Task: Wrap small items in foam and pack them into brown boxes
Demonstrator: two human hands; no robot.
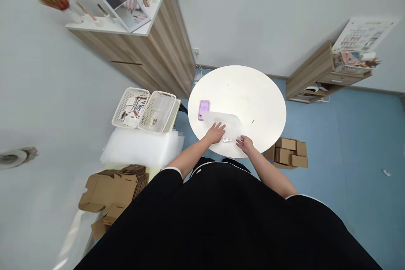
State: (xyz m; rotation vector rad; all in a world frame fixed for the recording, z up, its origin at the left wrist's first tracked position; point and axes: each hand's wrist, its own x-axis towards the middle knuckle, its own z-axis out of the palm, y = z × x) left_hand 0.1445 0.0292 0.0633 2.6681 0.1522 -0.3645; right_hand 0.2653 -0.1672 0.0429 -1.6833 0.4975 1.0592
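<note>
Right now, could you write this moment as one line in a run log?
left hand: on clear plastic sheet | right hand: beside small silvery item | surface: round white table

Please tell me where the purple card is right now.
In the head view, the purple card lies on the left of the white table, beyond the left hand, beside the clear sheet.

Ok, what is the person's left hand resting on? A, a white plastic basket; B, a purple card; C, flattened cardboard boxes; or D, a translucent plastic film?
D: the left hand lies flat on the translucent plastic film, which is spread on the round white table.
</note>
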